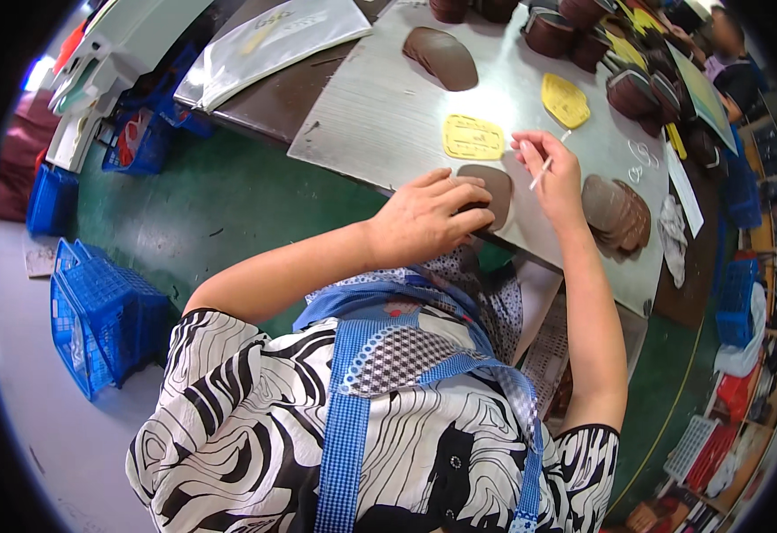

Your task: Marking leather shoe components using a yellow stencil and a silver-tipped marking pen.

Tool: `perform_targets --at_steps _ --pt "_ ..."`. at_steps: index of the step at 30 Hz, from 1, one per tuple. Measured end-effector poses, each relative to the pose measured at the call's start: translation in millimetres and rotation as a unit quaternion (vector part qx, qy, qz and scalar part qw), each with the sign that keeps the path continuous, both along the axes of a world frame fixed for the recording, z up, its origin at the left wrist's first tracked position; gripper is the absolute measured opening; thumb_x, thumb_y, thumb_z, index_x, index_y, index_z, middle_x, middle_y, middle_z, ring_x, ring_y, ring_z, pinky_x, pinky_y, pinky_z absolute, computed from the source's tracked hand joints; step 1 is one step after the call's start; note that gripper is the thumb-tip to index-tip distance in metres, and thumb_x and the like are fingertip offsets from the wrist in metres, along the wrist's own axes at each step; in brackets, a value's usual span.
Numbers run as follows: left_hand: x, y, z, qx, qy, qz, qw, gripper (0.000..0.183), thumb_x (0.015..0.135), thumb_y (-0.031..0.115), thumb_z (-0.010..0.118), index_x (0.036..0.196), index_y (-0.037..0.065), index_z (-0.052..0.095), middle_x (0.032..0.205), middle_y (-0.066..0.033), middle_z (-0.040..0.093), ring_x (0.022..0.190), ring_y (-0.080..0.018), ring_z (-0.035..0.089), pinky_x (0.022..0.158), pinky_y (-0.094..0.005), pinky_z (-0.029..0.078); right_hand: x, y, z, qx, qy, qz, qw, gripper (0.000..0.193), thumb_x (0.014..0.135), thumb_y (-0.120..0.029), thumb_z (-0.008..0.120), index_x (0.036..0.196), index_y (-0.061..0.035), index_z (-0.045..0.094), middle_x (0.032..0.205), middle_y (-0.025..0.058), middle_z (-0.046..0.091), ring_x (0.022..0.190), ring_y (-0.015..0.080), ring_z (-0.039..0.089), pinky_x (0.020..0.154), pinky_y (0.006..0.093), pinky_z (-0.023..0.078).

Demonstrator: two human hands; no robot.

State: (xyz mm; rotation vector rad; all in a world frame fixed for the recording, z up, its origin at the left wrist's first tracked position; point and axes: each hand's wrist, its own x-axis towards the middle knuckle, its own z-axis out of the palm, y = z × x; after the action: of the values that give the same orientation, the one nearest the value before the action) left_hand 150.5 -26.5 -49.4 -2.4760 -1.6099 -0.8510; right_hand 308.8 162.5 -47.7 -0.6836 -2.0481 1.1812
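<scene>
My left hand (433,213) lies palm down at the near edge of the table, its fingers stretched over a brown rounded flat piece (498,188) and partly covering it. Between the thumb and fingers of my right hand (550,169) is a thin white stick-like pen (541,172), held just right of that piece. Beyond my hands lies a yellow rounded template (474,137) with dark slots and marks. A second yellow template (566,100) rests farther right. Right of my right wrist, several brown pieces (617,213) lie fanned in a stack.
More brown pieces (442,59) overlap at the table's far left, and bundled dark-brown stacks (559,34) crowd the far right. A clear plastic bag (277,44) lies at left. A white cloth (673,240) lies by the right edge. Blue baskets (108,311) stand on the floor.
</scene>
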Motion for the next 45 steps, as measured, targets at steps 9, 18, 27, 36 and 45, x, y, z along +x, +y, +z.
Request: perform_targets --at_steps 9,18,27,36,45 --pt "-136 13 26 0.074 -0.103 0.258 0.958 0.037 0.081 0.005 0.078 0.117 0.012 0.071 0.111 -0.0099 0.072 0.100 -0.0295 0.070 0.085 -0.0388 0.058 8 -10 4 0.000 -0.039 -0.029 0.999 0.016 0.102 -0.007 0.063 0.113 0.0005 0.072 0.098 0.0086 0.076 0.089 0.0127 0.071 0.083 0.0272 0.056" --pt "-261 45 32 -0.158 -0.006 0.321 0.934 0.025 0.094 0.014 0.066 0.117 0.005 0.063 0.111 -0.0172 0.071 0.106 -0.0369 0.067 0.092 -0.0457 0.052 10 -11 7 0.011 -0.057 -0.027 0.998 0.014 0.102 -0.009 0.066 0.111 -0.0004 0.073 0.097 0.0066 0.075 0.086 0.0117 0.070 0.080 0.0262 0.055" --pt "-149 29 61 -0.202 -0.427 0.070 0.879 0.012 0.103 0.006 0.060 0.112 0.002 0.067 0.104 -0.0024 0.069 0.092 -0.0083 0.068 0.074 -0.0211 0.050 5 -20 37 -0.019 -0.077 -0.017 0.997 0.011 0.097 -0.005 0.069 0.107 -0.0023 0.074 0.098 0.0062 0.073 0.086 0.0149 0.070 0.080 0.0278 0.054" --pt "-90 74 48 -0.197 -0.213 0.045 0.956 0.017 0.086 -0.003 0.073 0.100 0.006 0.070 0.089 -0.0033 0.066 0.073 -0.0116 0.066 0.061 -0.0318 0.052 -19 -25 28 0.311 -0.083 0.074 0.944 0.027 0.072 0.000 0.078 0.099 -0.0041 0.074 0.098 0.0043 0.069 0.089 0.0237 0.064 0.078 0.0354 0.056" --pt "-78 79 49 -0.142 -0.054 0.063 0.986 0.013 0.085 0.004 0.077 0.096 0.008 0.072 0.082 -0.0073 0.058 0.069 -0.0259 0.063 0.060 -0.0371 0.051 -18 -24 21 0.323 -0.089 0.070 0.940 0.030 0.072 -0.005 0.074 0.101 -0.0043 0.077 0.094 0.0021 0.064 0.087 0.0202 0.058 0.074 0.0321 0.054"
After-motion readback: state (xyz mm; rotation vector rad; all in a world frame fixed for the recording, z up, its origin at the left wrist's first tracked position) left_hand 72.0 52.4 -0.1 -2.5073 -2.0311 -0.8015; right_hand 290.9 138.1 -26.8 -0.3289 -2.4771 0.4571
